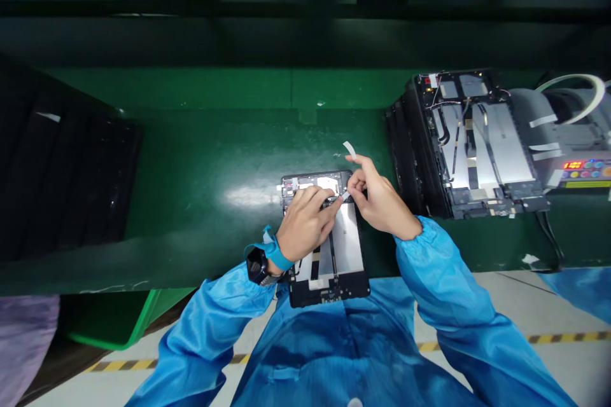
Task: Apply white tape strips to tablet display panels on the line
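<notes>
An opened tablet (351,238), its silver inner plates and black ribbon cables showing, lies at the front edge of the bench. My left hand (308,219) rests across its upper half, fingers stretched out and index fingertip close to a short white tape strip (345,195). At the tablet's upper right corner, my right hand (379,200) has its thumb and curled fingers pinched by that short strip. From the tip of my right index finger, a second white strip (350,149) sticks up. A blue wrist strap (281,253) and a dark watch circle my left wrist.
Stacked opened tablets (482,140) stand to the right, beside a grey tape dispenser (573,140) with lit digits and strips hanging from it. Dark stacked trays (62,165) fill the left. Two devices lie on the far belt. A green bin (138,324) sits below the bench edge.
</notes>
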